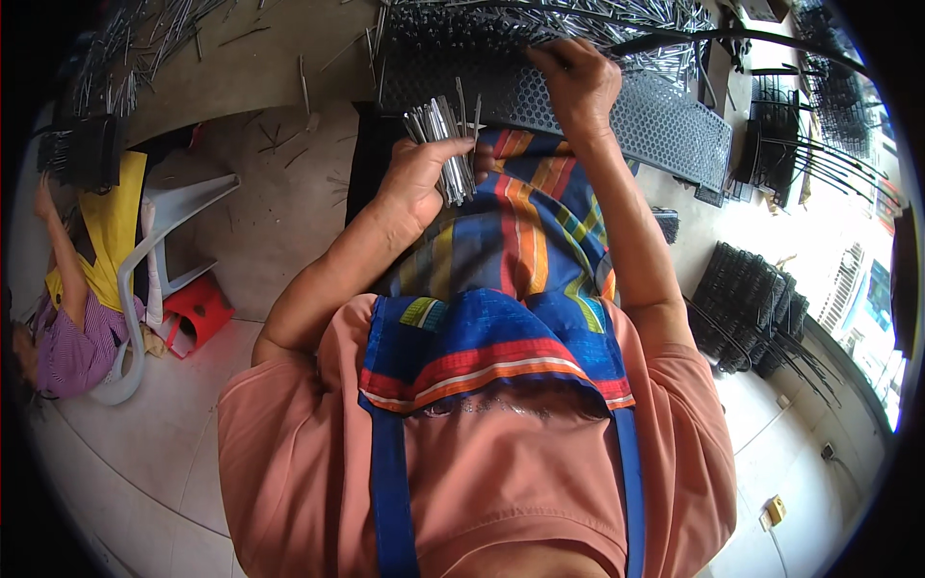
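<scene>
My left hand (417, 180) is wrapped round a bundle of thin silvery metal rods (441, 135), held over my lap; the rods stick out above and below the fingers. A longer rod stands a little apart from the rest near the thumb. My right hand (581, 85) is at the far side of a dark perforated panel (665, 125), thumb and fingertips pinched together; anything between them is too small to make out. Many dark rod ends (453, 48) stand close together on the panel's left part. The panel's near edge lies just beyond my striped apron (520, 212).
Loose metal rods (665, 24) lie heaped behind the panel. A thick black bar (713, 35) crosses at the upper right. Stacked black racks (747, 303) stand on the right-hand floor. At left, another person (77, 332) sits by a grey plastic chair (130, 279) and red container (198, 313).
</scene>
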The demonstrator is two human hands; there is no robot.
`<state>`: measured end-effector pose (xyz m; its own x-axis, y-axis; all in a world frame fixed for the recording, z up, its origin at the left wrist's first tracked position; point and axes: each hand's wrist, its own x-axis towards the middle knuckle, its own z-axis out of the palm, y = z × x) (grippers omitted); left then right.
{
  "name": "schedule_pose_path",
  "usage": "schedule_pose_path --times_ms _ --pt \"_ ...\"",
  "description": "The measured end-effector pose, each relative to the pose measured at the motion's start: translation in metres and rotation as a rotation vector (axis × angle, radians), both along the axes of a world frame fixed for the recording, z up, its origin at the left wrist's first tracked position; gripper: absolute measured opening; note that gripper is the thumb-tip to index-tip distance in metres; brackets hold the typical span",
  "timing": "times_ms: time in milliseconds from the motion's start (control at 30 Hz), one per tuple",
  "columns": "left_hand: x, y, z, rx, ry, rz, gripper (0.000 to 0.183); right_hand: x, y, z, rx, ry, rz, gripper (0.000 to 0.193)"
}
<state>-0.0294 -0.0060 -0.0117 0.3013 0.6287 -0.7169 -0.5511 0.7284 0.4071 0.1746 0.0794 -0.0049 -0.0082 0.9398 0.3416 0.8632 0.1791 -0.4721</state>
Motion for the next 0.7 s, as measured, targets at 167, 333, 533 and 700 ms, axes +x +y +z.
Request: schedule_pose_path --times_ms 167,333,533,700 --pt "0.0 0.002 0.006 0.005 0.008 0.03 0.015 -0.007 -0.012 0.005 0.066 0.171 -0.057 0.015" --pt "0.003 0.002 0.013 0.093 -0.003 0.022 0.018 -0.032 -0.049 0.005 -0.724 0.647 0.117 0.015" --pt "-0.001 -0.008 0.004 0.216 0.187 -0.099 0.025 -0.039 -0.047 0.011 -0.877 1.053 0.042 0.011" --pt "-0.018 -0.01 -0.004 0.075 0.143 -0.094 0.017 -0.048 -0.029 0.02 -0.69 0.986 0.045 0.004"
